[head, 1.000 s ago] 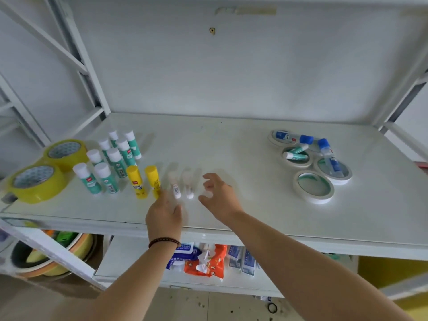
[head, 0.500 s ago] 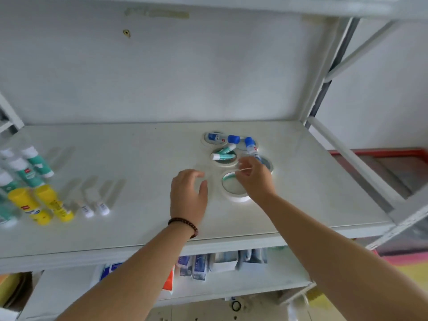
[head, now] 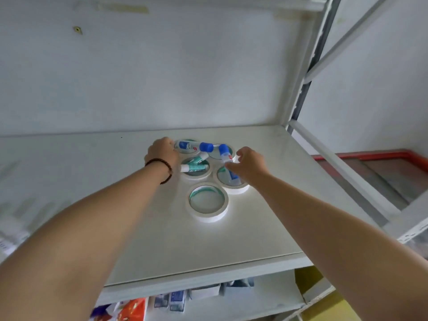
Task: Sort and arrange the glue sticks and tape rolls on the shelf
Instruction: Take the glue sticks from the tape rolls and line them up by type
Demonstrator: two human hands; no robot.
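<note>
Several white tape rolls lie flat in a cluster on the white shelf (head: 266,228); the nearest roll (head: 207,203) is empty. Two green glue sticks (head: 193,166) lie inside the middle roll (head: 196,176). A blue-capped glue bottle (head: 194,145) lies across the back-left roll, and my left hand (head: 162,154) has its fingers curled on the bottle's base. A second blue-capped bottle (head: 225,154) lies across the right-hand roll (head: 236,189). My right hand (head: 250,167) pinches that bottle's body between thumb and fingers.
The shelf's right upright and slanted braces (head: 308,72) stand close behind my right hand. A lower shelf holds packets (head: 171,302). Blurred items sit at the shelf's far left edge (head: 9,237). The back wall is near the rolls.
The view swung right, away from the standing glue sticks. Both hands travelled from the left group to the tape-roll cluster and each closed on a blue-capped bottle.
</note>
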